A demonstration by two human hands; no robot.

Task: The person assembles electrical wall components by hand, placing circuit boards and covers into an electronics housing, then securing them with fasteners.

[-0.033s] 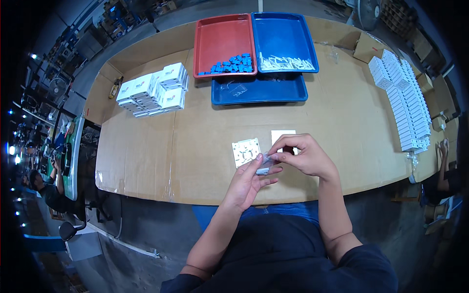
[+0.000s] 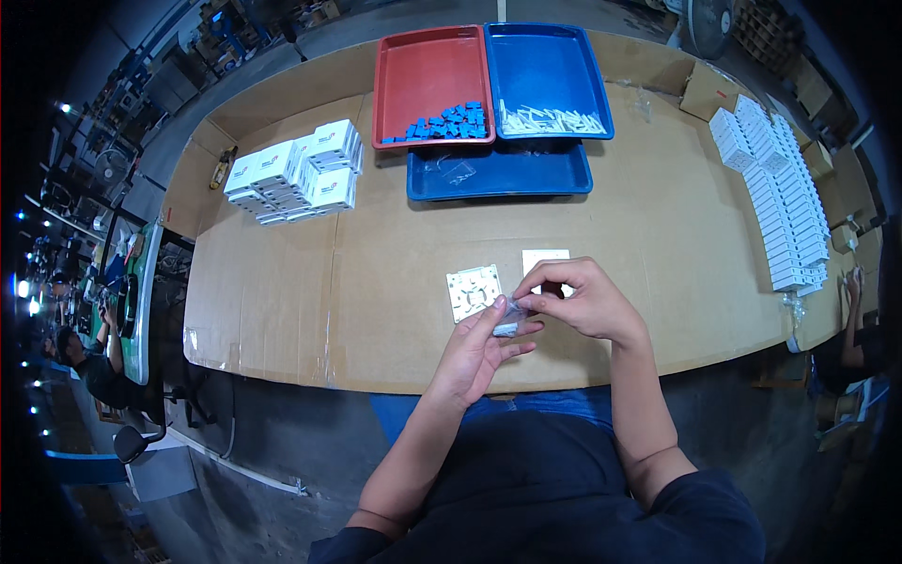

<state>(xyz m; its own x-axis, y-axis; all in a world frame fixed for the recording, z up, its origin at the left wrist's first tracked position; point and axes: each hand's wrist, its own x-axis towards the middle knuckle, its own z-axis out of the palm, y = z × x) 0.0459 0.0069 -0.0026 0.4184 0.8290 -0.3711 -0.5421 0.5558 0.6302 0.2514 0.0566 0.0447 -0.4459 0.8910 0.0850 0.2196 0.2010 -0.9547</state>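
Note:
A small clear plastic bag with a pale piece inside is held between my hands above the front of the table. My left hand grips it between thumb and fingers from below. With thumb and forefinger pinched, my right hand holds the bag's upper edge. Just beyond my left fingertips lies a white square plastic plate with cut-outs. A plain white square piece rests behind my right hand, which partly hides it.
A red tray holds small blue parts; a blue tray beside it holds white strips. Another blue tray sits in front. White boxes are stacked at left, rows of white pieces at right. Cardboard walls edge the table. Other people work at both sides.

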